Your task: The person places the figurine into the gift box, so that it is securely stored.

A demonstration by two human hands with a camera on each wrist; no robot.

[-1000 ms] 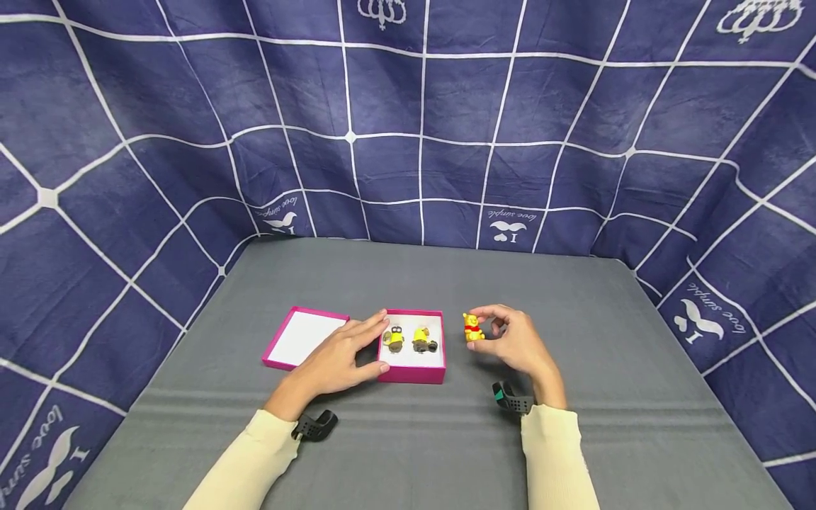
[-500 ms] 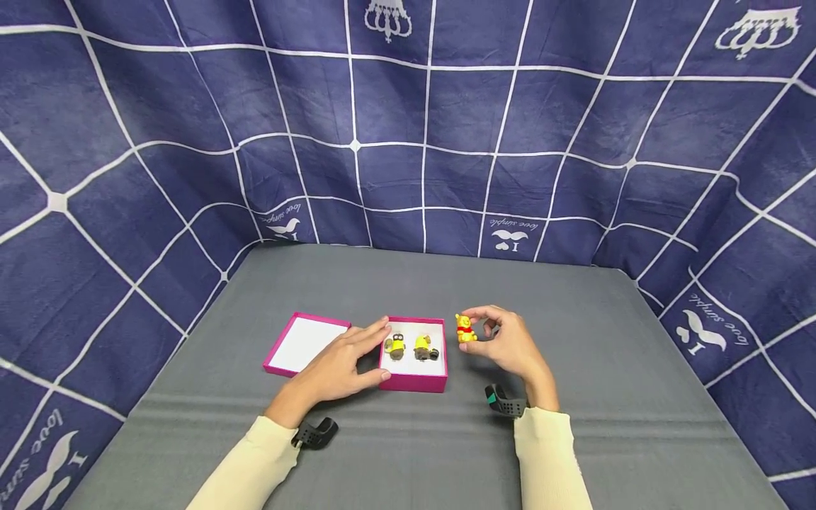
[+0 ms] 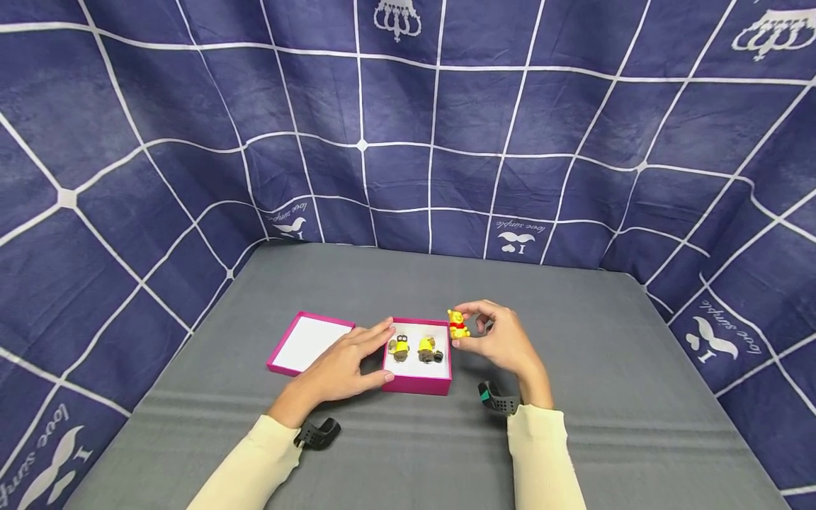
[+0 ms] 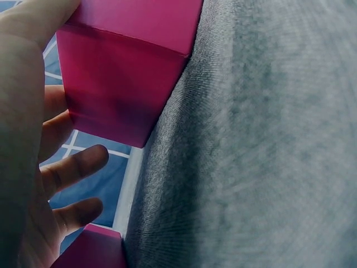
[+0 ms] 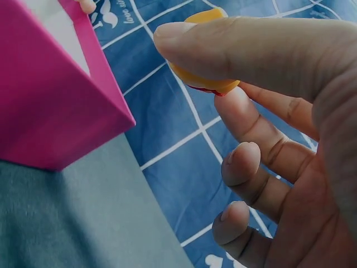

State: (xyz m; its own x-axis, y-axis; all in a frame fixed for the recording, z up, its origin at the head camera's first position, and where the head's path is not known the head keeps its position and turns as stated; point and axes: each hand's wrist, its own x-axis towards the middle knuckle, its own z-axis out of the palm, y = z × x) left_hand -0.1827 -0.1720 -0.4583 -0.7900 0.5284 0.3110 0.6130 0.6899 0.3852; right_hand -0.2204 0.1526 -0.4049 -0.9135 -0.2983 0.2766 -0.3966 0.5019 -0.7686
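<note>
My left hand (image 3: 344, 365) holds the left side of a small pink box (image 3: 417, 385), its thumb at the near corner and fingers at the far corner. Inside the white-lined box lie two yellow Minion figurines, one with dark goggles (image 3: 399, 348) and another (image 3: 426, 348) beside it. Just above the box's right rim, my right hand (image 3: 503, 343) pinches a yellow Winnie-the-Pooh figurine (image 3: 457, 325) between thumb and fingers. In the right wrist view the thumb covers much of the Pooh figurine (image 5: 203, 82); the other fingers are loosely bent.
A pink-edged box lid (image 3: 311, 343), white inside up, lies left of the box, partly behind my left hand. Grey cloth (image 3: 408, 446) covers the table. A blue curtain (image 3: 408, 177) with white lines hangs behind and at both sides.
My right hand has carried the Pooh figurine leftward, from beside the box to its right rim. My left hand stays at the box, and the Minion figurines lie as before.
</note>
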